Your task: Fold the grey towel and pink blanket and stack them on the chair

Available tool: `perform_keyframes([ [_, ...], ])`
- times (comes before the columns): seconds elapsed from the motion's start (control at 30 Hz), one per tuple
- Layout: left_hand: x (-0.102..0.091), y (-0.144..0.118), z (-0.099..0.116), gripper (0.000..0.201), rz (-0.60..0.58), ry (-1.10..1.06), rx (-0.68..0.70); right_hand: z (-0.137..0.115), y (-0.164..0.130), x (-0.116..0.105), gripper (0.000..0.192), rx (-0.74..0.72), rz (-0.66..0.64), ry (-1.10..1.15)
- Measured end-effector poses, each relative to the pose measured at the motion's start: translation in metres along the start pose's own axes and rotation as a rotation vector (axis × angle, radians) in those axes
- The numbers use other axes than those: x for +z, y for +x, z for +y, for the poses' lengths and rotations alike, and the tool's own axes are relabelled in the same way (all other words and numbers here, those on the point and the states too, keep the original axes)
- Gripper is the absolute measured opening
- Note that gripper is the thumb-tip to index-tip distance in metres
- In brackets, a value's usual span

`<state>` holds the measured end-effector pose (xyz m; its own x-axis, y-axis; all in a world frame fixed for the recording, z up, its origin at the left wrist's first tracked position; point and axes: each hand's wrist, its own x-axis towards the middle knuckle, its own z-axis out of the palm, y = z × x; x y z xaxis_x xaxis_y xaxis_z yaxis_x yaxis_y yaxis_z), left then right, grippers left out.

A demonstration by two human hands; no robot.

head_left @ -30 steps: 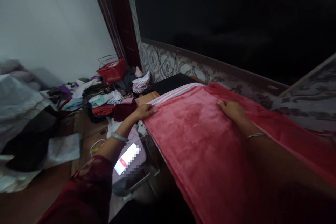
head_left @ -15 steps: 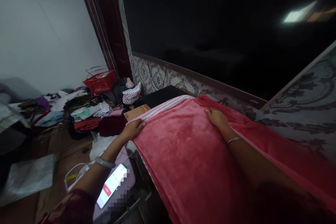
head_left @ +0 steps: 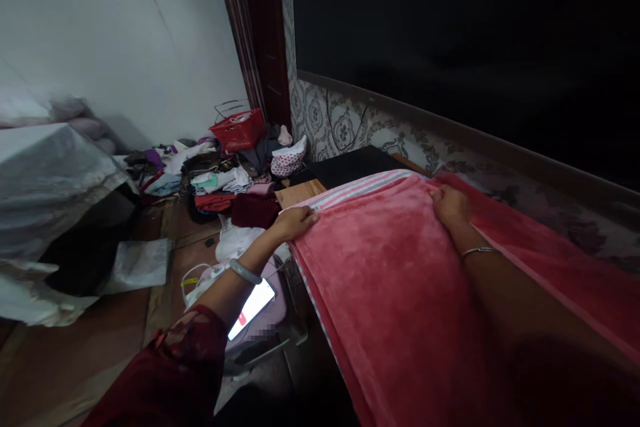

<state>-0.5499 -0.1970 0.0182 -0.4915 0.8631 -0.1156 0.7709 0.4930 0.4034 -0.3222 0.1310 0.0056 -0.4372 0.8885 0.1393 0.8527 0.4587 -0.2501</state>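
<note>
1. Red fleece blanket [head_left: 400, 293]: spread flat over a raised surface that runs along the patterned wall [head_left: 350, 123], its near long edge hanging off the side. It fills most of the right half of the view. The layer under the hands appears doubled over a lower layer that shows further right, which suggests a fold is being squared up.
2. Striped cloth [head_left: 360, 188]: lies beneath the blanket, showing only as a band at the far end and a thin line down the hanging edge.
3. Clothes heap [head_left: 220, 180]: loose garments on the floor in the far corner, well apart from the blanket, with a red basket [head_left: 237, 129] standing at its back.
4. Lit phone [head_left: 253, 303]: propped on a pale pink item beside the raised surface, below the left forearm, screen facing up.
5. Left hand [head_left: 296, 221]: at the far left corner of the blanket, palm down, fingers curled over the edge. It seems to pinch the corner, though the grip itself is not clearly visible.
6. Right hand [head_left: 450, 205]: at the far edge toward the wall, knuckles up, fingers bent into the pile, apparently gripping the edge. Both hands sit level on the same edge, consistent with keeping it taut.
</note>
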Motion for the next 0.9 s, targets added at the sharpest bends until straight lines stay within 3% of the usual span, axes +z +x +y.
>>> perform_keyframes([
  [0.07, 0.001, -0.001, 0.000, 0.036, 0.018, 0.015, -0.016, -0.004, -0.001, -0.001, 0.042, 0.064, -0.067, -0.002],
  [0.23, -0.001, 0.001, -0.002, 0.030, 0.033, -0.048, 0.015, 0.006, -0.004, -0.018, 0.040, -0.017, -0.143, 0.058],
  [0.37, -0.003, 0.007, -0.006, 0.036, 0.026, -0.020, 0.035, 0.050, -0.035, -0.037, 0.038, -0.002, -0.155, 0.071],
  [0.57, -0.004, 0.016, -0.009, 0.041, 0.026, 0.030, 0.047, 0.143, -0.132, -0.070, 0.042, 0.125, -0.171, -0.057],
  [0.67, -0.005, 0.015, -0.004, 0.043, 0.040, 0.048, 0.056, 0.178, -0.172, -0.083, 0.045, 0.199, -0.172, -0.174],
  [0.77, -0.007, 0.014, 0.001, 0.043, 0.055, 0.044, 0.044, 0.195, -0.191, -0.089, 0.040, 0.230, -0.145, -0.195],
  [0.9, -0.009, 0.016, 0.007, 0.039, 0.062, 0.050, 0.027, 0.193, -0.191, -0.091, 0.036, 0.255, -0.108, -0.170],
])
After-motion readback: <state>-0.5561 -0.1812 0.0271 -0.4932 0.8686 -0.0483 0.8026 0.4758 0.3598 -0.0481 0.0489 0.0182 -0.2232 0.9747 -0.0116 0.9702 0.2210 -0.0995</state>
